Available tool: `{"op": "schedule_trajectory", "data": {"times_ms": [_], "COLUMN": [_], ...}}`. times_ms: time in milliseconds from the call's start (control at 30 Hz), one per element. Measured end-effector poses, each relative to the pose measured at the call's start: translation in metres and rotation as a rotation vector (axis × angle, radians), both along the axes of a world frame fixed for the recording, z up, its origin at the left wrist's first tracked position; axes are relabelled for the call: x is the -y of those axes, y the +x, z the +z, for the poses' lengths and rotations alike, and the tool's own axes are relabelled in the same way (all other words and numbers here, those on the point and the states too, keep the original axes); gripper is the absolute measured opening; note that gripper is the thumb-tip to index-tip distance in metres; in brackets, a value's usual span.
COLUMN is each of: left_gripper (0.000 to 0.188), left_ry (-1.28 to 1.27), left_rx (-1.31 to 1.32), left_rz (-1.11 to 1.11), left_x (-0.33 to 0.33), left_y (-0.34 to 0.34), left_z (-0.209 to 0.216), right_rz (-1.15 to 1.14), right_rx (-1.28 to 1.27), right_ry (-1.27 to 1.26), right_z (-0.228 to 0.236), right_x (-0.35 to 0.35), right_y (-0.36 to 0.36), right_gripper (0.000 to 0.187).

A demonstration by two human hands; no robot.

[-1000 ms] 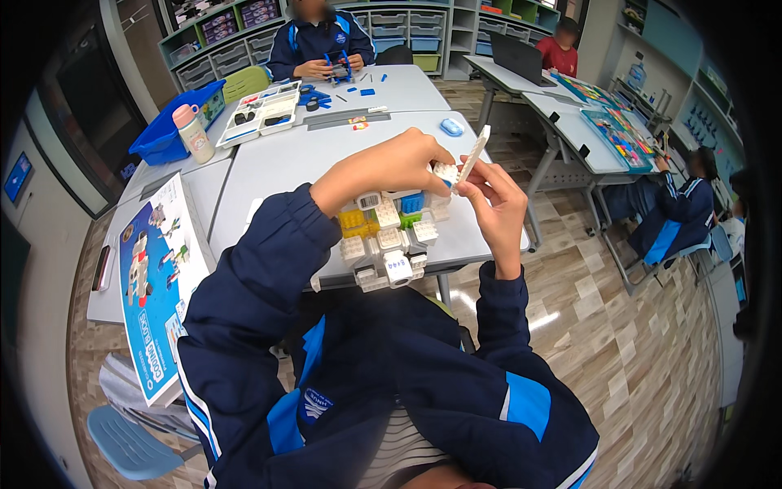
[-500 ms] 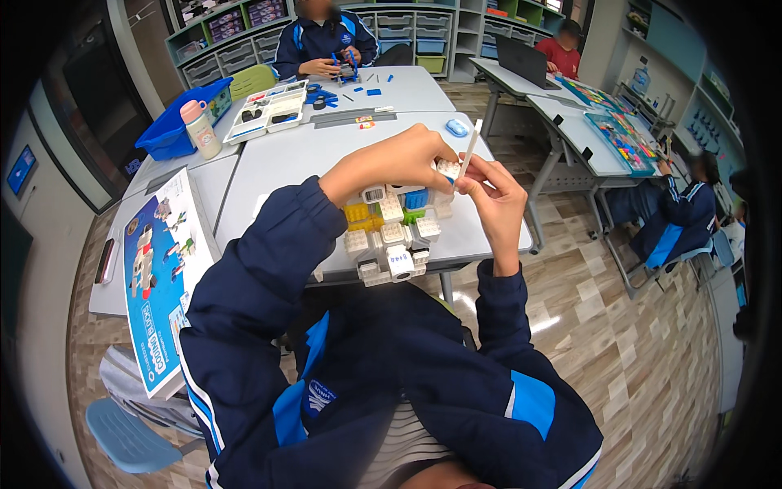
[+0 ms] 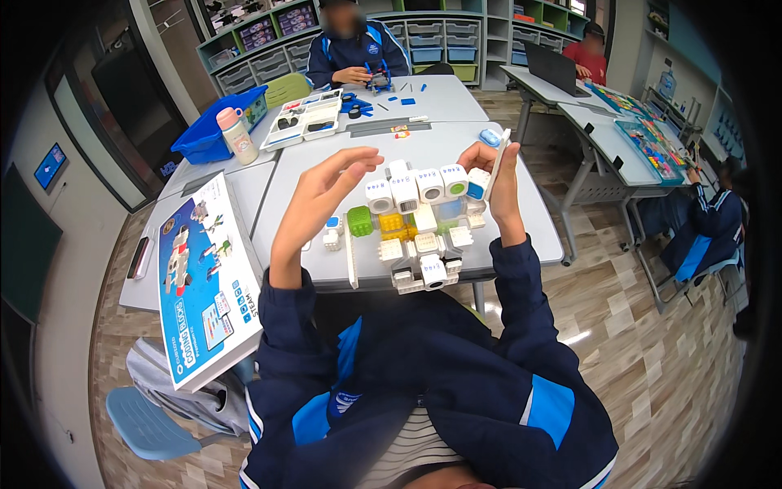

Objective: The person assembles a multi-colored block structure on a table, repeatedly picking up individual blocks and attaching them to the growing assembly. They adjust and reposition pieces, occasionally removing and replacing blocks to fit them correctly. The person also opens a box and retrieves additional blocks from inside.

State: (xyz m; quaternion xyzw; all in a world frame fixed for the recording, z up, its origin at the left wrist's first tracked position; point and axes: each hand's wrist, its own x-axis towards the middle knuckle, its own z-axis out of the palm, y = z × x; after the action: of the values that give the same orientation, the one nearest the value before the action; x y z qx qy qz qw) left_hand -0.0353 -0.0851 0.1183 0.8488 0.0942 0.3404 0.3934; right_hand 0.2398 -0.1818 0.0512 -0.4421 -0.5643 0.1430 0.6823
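A figure of building blocks stands near the front edge of the white table, mostly white, with yellow blocks and a green block in it. Along its top runs a row of white cube modules. At its right end my right hand is closed around a flat white panel, its fingers behind the blocks. My left hand hovers over the figure's left side, fingers stretched out and holding nothing. Below that hand, a second white panel hangs from the figure's left end.
A printed box lies on the left. Farther back are a blue bin, a pink-capped bottle, a white parts tray and a small blue-and-white item. Across the table a person handles a blue assembly.
My left hand has let go at the figure's right end and moved left, opening up. More of the top row shows. The right hand stays at the panel; the whole view has shifted.
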Motion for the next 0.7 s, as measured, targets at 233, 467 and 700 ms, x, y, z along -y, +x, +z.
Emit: {"op": "schedule_trajectory", "data": {"times_ms": [233,467,700], "left_gripper": [0.051,0.042,0.040], "left_ry": [-0.231,-0.329,-0.282], "left_rx": [0.219,0.155,0.200], "left_rz": [-0.016,-0.019,-0.008], "left_x": [0.001,-0.023,-0.081], "left_y": [0.014,0.028,0.052], "left_z": [-0.053,-0.068,-0.070], "right_rz": [-0.074,-0.018,-0.185], "right_rx": [-0.132,-0.178,-0.126], "right_ry": [0.183,0.230,0.223], "right_z": [-0.010,-0.011,-0.009], "right_x": [-0.011,-0.022,-0.060], "right_y": [-0.005,-0.001,0.011], "right_gripper": [0.088,0.085,0.081]}}
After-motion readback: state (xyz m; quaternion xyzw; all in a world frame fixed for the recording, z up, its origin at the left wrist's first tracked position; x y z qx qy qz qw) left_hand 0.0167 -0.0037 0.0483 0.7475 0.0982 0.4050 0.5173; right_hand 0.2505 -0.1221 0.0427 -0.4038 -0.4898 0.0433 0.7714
